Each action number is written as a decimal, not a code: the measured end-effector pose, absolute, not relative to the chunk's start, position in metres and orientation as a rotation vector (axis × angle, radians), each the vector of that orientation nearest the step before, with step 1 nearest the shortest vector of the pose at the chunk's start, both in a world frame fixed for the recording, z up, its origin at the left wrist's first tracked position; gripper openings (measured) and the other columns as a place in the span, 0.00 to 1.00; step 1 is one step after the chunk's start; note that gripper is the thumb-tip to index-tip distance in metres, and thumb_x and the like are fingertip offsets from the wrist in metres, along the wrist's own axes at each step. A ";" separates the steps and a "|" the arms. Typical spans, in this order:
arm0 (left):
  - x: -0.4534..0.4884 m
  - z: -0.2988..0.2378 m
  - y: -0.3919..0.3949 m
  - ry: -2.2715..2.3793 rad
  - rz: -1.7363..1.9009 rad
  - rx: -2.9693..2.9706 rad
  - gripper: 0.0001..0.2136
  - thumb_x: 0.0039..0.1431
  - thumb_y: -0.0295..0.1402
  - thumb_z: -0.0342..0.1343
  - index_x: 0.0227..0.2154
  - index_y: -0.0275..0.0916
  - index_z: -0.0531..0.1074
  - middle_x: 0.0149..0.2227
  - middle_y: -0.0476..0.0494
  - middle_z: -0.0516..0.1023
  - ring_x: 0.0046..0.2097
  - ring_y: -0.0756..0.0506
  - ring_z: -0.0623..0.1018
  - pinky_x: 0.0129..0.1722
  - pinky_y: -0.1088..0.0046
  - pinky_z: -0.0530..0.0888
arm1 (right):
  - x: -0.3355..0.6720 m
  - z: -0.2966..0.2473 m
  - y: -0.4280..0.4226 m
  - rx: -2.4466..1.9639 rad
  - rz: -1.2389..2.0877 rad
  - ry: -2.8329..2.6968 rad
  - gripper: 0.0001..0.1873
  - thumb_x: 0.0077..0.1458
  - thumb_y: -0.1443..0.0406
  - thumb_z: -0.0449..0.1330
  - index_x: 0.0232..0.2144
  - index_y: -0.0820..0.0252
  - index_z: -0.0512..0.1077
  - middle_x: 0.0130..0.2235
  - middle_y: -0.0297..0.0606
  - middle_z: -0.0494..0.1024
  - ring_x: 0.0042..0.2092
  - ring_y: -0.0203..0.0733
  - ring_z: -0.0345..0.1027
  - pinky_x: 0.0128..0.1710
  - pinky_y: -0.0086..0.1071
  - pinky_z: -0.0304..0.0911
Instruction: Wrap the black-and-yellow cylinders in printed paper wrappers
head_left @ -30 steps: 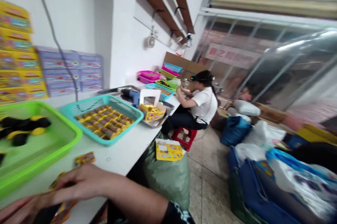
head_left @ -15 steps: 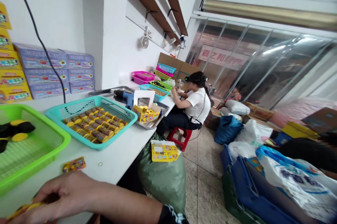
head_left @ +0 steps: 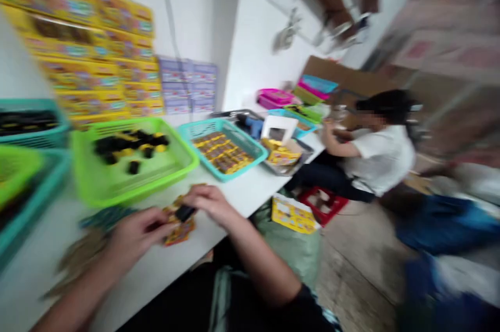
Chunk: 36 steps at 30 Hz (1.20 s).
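The picture is smeared by motion. My left hand [head_left: 135,235] and my right hand [head_left: 209,202] meet over the white table [head_left: 250,191], both pinching a small black part [head_left: 184,213] and a yellow-orange printed packet [head_left: 179,228]. Just beyond my hands stands a lime green basket [head_left: 117,186] with several black and yellow pieces in it. To its right a teal basket [head_left: 230,173] holds rows of yellow packets.
More baskets sit at the far left [head_left: 23,176]. Yellow and purple boxes [head_left: 97,77] are stacked against the wall. A metal tray [head_left: 289,165] with an open box lies further along. A seated person in white [head_left: 375,157] works at the table's end. Bags cover the floor at right.
The view has swung left and down onto the table. Both hands now show in full, brought together on the black part and packet; earlier only the right hand showed at the lower edge.
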<state>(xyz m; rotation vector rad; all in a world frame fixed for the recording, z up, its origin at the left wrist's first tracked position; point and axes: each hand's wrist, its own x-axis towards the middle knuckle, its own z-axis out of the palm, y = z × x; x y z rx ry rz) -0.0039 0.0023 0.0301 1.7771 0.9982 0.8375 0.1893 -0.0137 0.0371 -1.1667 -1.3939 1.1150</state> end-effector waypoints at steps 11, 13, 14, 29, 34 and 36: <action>-0.011 0.023 0.008 0.970 0.902 1.841 0.07 0.48 0.34 0.64 0.23 0.37 0.73 0.24 0.50 0.74 0.26 0.51 0.70 0.27 0.76 0.66 | 0.189 0.026 -0.006 -1.257 1.244 -1.407 0.15 0.50 0.56 0.64 0.18 0.56 0.73 0.19 0.36 0.69 0.23 0.38 0.60 0.22 0.35 0.59; -0.011 0.024 0.008 0.946 0.908 1.855 0.06 0.48 0.33 0.64 0.23 0.37 0.74 0.25 0.49 0.74 0.27 0.51 0.71 0.28 0.76 0.67 | 0.188 0.028 -0.006 -1.335 1.226 -1.406 0.16 0.51 0.56 0.62 0.18 0.58 0.71 0.20 0.34 0.69 0.22 0.35 0.60 0.22 0.32 0.59; -0.012 0.025 0.008 0.937 0.908 1.855 0.06 0.48 0.33 0.64 0.24 0.37 0.74 0.25 0.49 0.75 0.27 0.51 0.72 0.28 0.76 0.67 | 0.187 0.029 -0.006 -1.358 1.219 -1.407 0.16 0.51 0.56 0.61 0.18 0.59 0.70 0.20 0.33 0.68 0.22 0.34 0.60 0.22 0.31 0.59; -0.012 0.013 0.011 0.841 0.717 1.532 0.14 0.45 0.37 0.66 0.33 0.33 0.77 0.24 0.50 0.73 0.24 0.52 0.69 0.23 0.77 0.66 | 0.177 0.042 -0.014 -1.494 0.912 -1.618 0.18 0.52 0.52 0.58 0.20 0.59 0.68 0.20 0.31 0.68 0.23 0.34 0.60 0.23 0.27 0.56; -0.015 0.013 0.013 0.825 0.641 1.463 0.16 0.47 0.40 0.66 0.35 0.33 0.76 0.21 0.51 0.71 0.21 0.52 0.68 0.17 0.78 0.63 | 0.175 0.046 -0.016 -1.472 0.873 -1.644 0.19 0.51 0.52 0.60 0.20 0.60 0.67 0.21 0.32 0.68 0.24 0.34 0.60 0.24 0.27 0.55; -0.016 0.013 0.012 0.820 0.654 1.416 0.17 0.47 0.41 0.65 0.35 0.33 0.76 0.22 0.51 0.71 0.21 0.52 0.69 0.17 0.78 0.62 | 0.174 0.048 -0.016 -1.472 0.882 -1.640 0.19 0.51 0.52 0.60 0.19 0.60 0.67 0.20 0.31 0.67 0.24 0.34 0.59 0.24 0.27 0.53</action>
